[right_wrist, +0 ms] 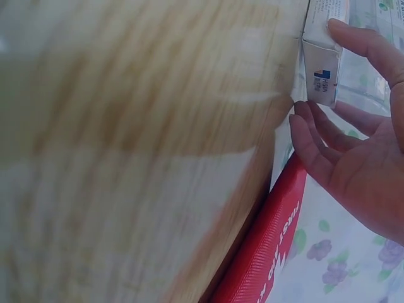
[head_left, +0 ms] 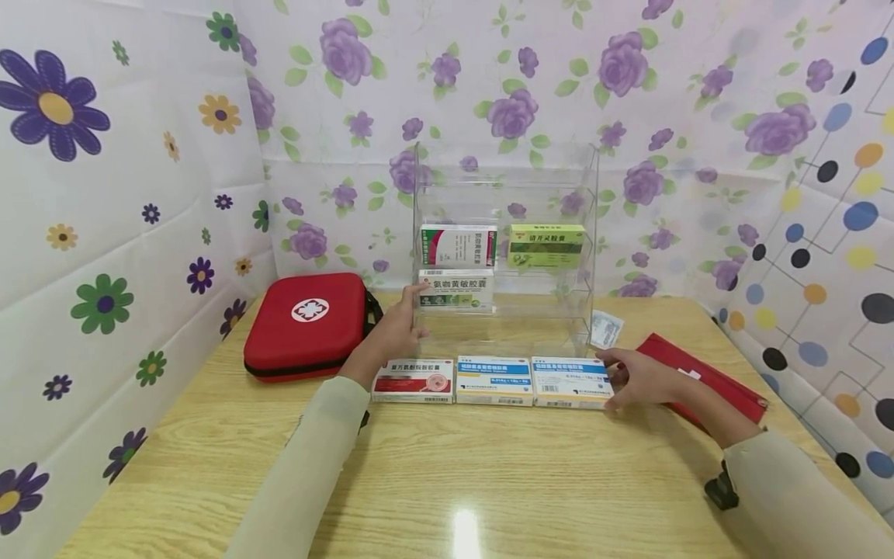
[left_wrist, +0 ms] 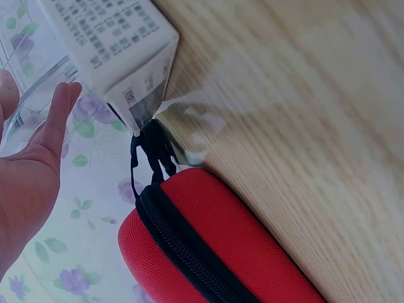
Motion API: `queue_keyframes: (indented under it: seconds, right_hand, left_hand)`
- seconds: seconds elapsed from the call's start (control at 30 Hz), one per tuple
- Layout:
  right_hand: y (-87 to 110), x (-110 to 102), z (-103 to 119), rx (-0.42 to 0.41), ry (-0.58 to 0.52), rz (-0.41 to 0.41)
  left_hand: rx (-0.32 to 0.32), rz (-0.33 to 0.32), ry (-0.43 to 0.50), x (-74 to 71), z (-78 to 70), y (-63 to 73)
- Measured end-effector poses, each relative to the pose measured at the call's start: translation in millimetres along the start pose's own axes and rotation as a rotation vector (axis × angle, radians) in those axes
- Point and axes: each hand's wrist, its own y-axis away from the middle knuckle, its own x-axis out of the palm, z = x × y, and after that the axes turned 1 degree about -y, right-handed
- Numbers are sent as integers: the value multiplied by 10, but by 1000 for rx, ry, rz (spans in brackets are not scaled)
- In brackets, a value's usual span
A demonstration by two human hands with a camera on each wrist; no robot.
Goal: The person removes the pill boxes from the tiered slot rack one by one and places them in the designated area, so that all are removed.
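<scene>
My left hand (head_left: pixel 395 332) is at the left side of a clear stepped rack (head_left: pixel 541 324), fingers extended. One fingertip is at the left end of a white-and-green medicine box (head_left: pixel 455 291); whether it touches the box or the rack's side cannot be told. The right hand (head_left: pixel 646 378) grips the right end of a blue-and-white medicine box (head_left: pixel 571 383), digits above and below that end (right_wrist: pixel 322 76). This box ends a row at the rack's foot, beside a second blue-and-white box (head_left: pixel 494 380) and a red-and-white box (head_left: pixel 414 380).
Higher on the rack stand a magenta-and-green box (head_left: pixel 459 247) and a yellow-green box (head_left: pixel 546 246). A red zipped case (head_left: pixel 307 322) lies left, a red first aid pouch (head_left: pixel 705 376) right. A small packet (head_left: pixel 606 329) lies behind the right hand. Patterned cloth walls surround the table.
</scene>
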Motion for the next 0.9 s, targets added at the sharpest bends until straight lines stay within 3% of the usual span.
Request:
queue_keyframes:
  seconds: [0.67,0.9]
  right_hand:
    - [-18,-20,49,-7,-48,40]
    - [-11,-77,41,-5,-43,4]
  left_hand:
    - [-21,-2,-16,-4,-9,7]
    - [-36,-3,-14,0,-11,0]
